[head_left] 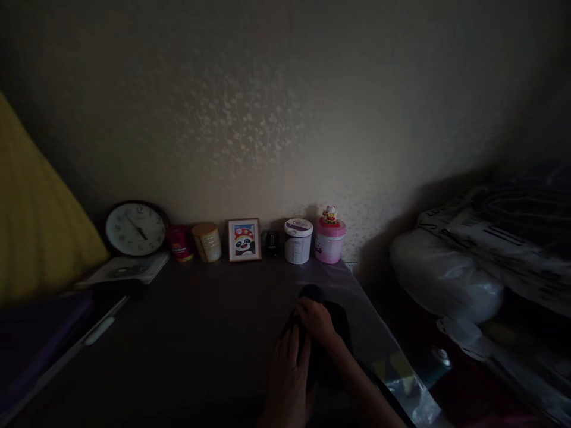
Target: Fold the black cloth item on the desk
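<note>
A dark black object (pixel 339 324), perhaps soft like a bag, lies on the dark tabletop near its right edge. Its details are lost in the low light. My right hand (pixel 316 320) has its fingers curled down at the upper part of this object and appears to grip it. Just below and to the left, my left hand (pixel 288 362) rests against the same object with its fingers stretched out. The two hands are close together, the fingertips of the left near those of the right.
Along the wall on the table (pixel 214 321) stand a round clock (pixel 136 229), a red container (pixel 180 244), a ribbed jar (pixel 207 242), a framed panda picture (pixel 244 240), a white tub (pixel 298 241) and a pink tub (pixel 330 242). Plastic-wrapped bundles (pixel 446 273) lie at right.
</note>
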### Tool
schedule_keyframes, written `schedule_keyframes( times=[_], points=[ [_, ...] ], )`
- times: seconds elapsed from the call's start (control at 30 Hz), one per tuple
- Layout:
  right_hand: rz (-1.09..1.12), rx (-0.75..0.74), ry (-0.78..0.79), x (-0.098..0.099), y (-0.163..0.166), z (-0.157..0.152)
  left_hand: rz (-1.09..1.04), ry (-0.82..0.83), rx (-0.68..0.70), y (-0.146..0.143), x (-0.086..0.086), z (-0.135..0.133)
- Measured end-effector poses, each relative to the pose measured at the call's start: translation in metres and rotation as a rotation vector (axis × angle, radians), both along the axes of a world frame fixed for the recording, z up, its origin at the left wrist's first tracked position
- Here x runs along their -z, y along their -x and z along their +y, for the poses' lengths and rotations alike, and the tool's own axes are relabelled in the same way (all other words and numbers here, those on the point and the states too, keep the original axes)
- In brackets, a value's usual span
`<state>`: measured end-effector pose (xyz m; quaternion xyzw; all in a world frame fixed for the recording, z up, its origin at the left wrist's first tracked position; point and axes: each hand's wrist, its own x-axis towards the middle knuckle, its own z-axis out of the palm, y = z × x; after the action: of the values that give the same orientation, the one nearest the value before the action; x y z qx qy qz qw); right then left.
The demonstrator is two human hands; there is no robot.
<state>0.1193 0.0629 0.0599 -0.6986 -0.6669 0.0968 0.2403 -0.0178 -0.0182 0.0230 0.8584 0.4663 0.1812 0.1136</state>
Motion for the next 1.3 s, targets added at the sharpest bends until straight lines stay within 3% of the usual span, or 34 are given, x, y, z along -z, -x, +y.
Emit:
schedule_keyframes(
  times=[0.1,0.2,0.3,0.4,0.57,0.73,0.8,0.9,1.07,1.13,1.3],
  points=[
    [0.107,-0.083,-0.045,-0.001,-0.002,-0.011,0.036,-0.013,0.010,-0.007,0.006,0.004],
    [0.189,-0.248,-0.204,-0.002,-0.004,-0.034,0.106,-0.013,-0.064,-0.014,0.016,0.005],
    [0.150,-0.410,-0.298,0.002,-0.007,-0.055,0.133,0.001,-0.111,-0.020,0.023,0.004],
    [0.085,-0.458,-0.330,0.011,-0.015,-0.055,0.134,0.063,-0.158,-0.021,0.024,0.003],
    [-0.005,-0.401,-0.338,0.026,-0.037,-0.007,0.184,0.201,-0.172,-0.015,0.019,0.002],
    [-0.075,-0.311,-0.296,0.026,-0.057,0.042,0.212,0.204,-0.174,-0.012,0.017,0.002],
    [-0.096,-0.205,-0.288,0.020,-0.059,0.043,0.182,0.187,-0.187,-0.011,0.020,0.002],
    [-0.052,-0.101,-0.381,0.012,-0.054,0.020,0.159,0.199,-0.185,-0.011,0.024,0.003],
    [0.005,-0.363,-0.356,0.017,-0.034,-0.027,0.180,0.223,-0.180,-0.013,0.018,0.001],
    [-0.024,-0.364,-0.335,0.024,-0.033,-0.020,0.191,0.229,-0.188,-0.014,0.011,0.000],
    [-0.040,-0.049,-0.336,0.031,-0.057,0.027,0.240,0.257,-0.164,-0.014,-0.004,-0.005]
  ],
)
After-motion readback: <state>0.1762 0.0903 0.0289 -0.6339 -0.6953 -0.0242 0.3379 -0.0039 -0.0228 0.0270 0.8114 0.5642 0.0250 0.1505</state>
